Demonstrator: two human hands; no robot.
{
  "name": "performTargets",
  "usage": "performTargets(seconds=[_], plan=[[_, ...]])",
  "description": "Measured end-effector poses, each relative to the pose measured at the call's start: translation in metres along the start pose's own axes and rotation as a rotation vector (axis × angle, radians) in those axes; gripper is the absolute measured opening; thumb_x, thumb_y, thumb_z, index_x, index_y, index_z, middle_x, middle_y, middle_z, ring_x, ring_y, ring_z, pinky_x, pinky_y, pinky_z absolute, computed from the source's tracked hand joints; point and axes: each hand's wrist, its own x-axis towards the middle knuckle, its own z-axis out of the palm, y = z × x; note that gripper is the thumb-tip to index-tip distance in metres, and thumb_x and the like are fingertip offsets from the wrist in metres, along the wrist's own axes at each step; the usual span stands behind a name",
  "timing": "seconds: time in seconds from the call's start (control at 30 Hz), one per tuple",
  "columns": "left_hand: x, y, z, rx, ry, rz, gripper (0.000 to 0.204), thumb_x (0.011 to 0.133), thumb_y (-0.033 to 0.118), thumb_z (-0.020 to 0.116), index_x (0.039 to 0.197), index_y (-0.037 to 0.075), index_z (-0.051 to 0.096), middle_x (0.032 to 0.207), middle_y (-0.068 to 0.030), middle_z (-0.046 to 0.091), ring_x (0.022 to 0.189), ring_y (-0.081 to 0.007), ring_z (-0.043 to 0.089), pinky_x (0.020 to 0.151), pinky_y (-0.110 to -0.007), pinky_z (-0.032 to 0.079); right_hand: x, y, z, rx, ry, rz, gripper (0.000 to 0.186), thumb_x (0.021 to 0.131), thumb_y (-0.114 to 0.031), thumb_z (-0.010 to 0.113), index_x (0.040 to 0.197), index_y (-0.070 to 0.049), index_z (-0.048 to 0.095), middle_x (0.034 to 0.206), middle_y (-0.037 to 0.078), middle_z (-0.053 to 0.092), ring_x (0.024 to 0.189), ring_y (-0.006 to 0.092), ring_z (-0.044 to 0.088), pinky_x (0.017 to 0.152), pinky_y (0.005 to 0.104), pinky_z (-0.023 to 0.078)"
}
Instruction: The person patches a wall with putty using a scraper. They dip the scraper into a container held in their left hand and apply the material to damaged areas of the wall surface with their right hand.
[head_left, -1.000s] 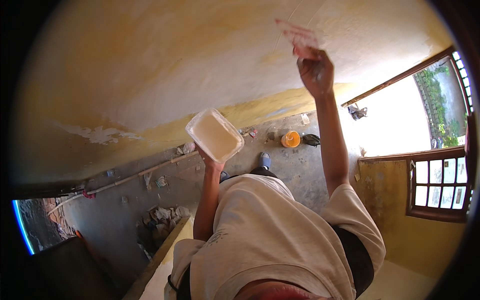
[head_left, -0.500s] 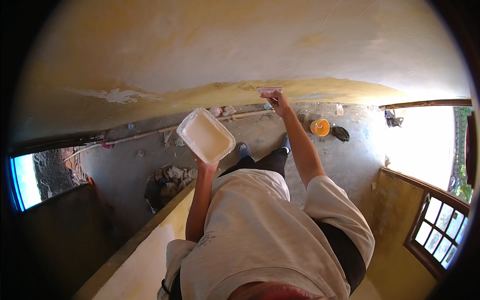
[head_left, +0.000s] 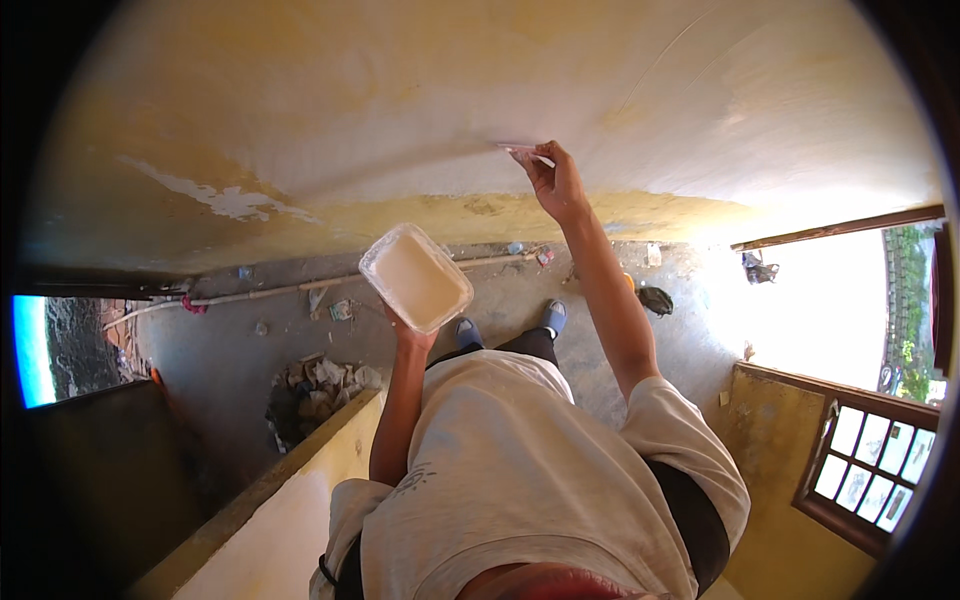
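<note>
My left hand point(head_left: 412, 336) is closed on the lower end of a white rectangular plastic tub point(head_left: 368, 262), which is coated with residue along its rim. Smooth off-white paste point(head_left: 420, 280) lies inside it. With my right arm stretched forward, my right hand point(head_left: 556, 185) pinches a flat, pinkish putty scraper point(head_left: 518, 148). Its edge appears to meet the wall point(head_left: 400, 90), which is yellow with broad whitish smears; a faint shadow runs leftward from the blade. Along the wall's lower part a yellower band shows, and at left a ragged white patch point(head_left: 235, 202).
A long pole point(head_left: 290, 290) lies on the grey floor point(head_left: 215, 340) along the wall's foot, among scraps. Crumpled rubbish point(head_left: 320, 395) is heaped beside a low wall point(head_left: 300, 470). A dark bag point(head_left: 655, 300) lies right of my arm, which mostly hides an orange bucket point(head_left: 629, 282).
My right hand has raised the scraper higher on the wall and turned it more edge-on. The tub stays nearly in place. The view has shifted, and my forearm now covers most of the bucket.
</note>
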Motion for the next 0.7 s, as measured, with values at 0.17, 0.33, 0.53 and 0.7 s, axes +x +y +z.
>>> performTargets(seconds=[0.17,0.33,0.53,0.7], plan=[[0.022,-0.014,0.024,-0.007,-0.017,0.026,0.051,0.1,0.052,0.041,0.135,0.016,0.051,0.125,-0.0012,0.06,0.115,-0.0214,0.059,0.098,-0.042,0.049,-0.023,-0.11,0.135,0.282,-0.115,0.042,0.026,0.091,-0.004,0.052,0.096,0.019,0.043,0.128,0.034,0.04,0.111,0.0387,0.055,0.081,0.0248,0.061],[0.028,-0.007,0.028,0.033,-0.107,0.049,0.05,0.1,0.051,0.041,0.134,0.016,0.051,0.125,-0.0004,0.06,0.115,-0.0201,0.058,0.097,-0.041,0.05,-0.072,-0.19,0.249,0.209,-0.693,0.018,0.031,0.095,-0.013,0.048,0.099,0.015,0.059,0.099,0.026,0.066,0.093,0.0294,0.068,0.082,0.0307,0.062],[0.027,-0.001,0.024,0.064,-0.076,0.019,0.051,0.099,0.052,0.042,0.135,0.017,0.051,0.126,0.0,0.059,0.116,-0.0204,0.057,0.099,-0.041,0.049,-0.09,-0.158,0.175,0.046,-0.678,-0.184,0.028,0.096,-0.012,0.048,0.108,0.01,0.058,0.117,0.024,0.059,0.11,0.0322,0.061,0.083,0.0338,0.06],[0.019,0.001,0.017,0.067,-0.018,-0.034,0.054,0.098,0.054,0.042,0.137,0.017,0.049,0.129,-0.0007,0.058,0.119,-0.0215,0.057,0.1,-0.043,0.048,-0.071,-0.034,-0.034,-0.343,-0.135,-0.108,0.027,0.094,-0.018,0.056,0.116,-0.003,0.055,0.107,0.007,0.065,0.096,0.0164,0.065,0.085,0.0317,0.054]])
